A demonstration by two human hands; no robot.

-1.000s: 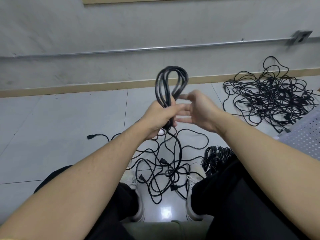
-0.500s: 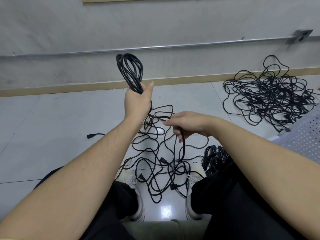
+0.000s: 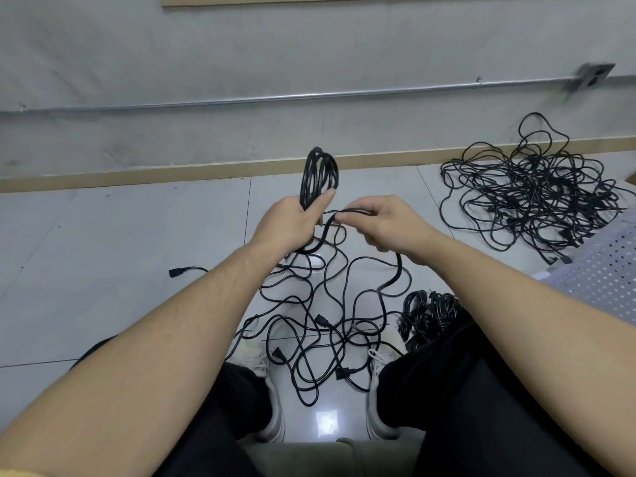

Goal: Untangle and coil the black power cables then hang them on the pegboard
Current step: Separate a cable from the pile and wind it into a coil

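A large tangle of black cables sprawls on the floor at the right near the pegboard; a smaller tangle lies between the shoes. The left hand grips an upright coil, and the right hand pinches its loose strand just beside it.

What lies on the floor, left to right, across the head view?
Loose plug → tangled cables between the feet → small coiled bundle → big tangled pile → white pegboard.
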